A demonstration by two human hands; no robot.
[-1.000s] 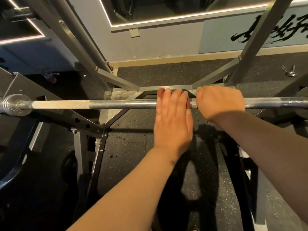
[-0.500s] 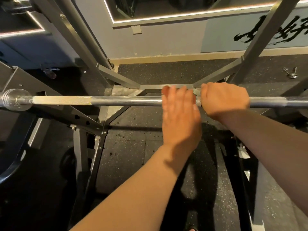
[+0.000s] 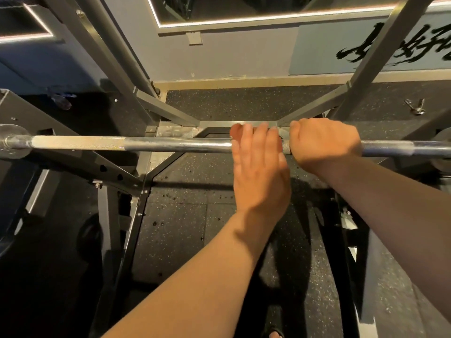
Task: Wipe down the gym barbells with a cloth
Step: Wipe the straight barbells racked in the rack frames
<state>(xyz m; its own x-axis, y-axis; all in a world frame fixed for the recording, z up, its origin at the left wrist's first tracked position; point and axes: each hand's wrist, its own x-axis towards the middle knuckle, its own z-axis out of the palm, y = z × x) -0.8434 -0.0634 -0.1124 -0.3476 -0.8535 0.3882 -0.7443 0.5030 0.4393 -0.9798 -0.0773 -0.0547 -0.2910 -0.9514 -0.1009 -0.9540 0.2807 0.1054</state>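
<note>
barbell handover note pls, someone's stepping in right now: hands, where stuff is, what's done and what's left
Left hand: open, straight fingers laid across the barbell near its middle.
Right hand: curled round the bar just beside it.
Barbell: level, spanning the rack.
Cloth: none in view.
Done: cannot tell how much is wiped.
Left: find the cloth, wipe the bar.

Loads of clear run along the barbell (image 3: 170, 144) leftward from the left grip (image 3: 260, 172), out to the collar (image 3: 12, 142). Rightward blocked straight away by the right grip (image 3: 324, 142), just beside. Beyond the bar, slanted rack uprights (image 3: 114, 64) on both sides, gap between. Black rack arm (image 3: 73, 157) under the bar's left stretch; open floor (image 3: 190, 228) mid-way.
</note>
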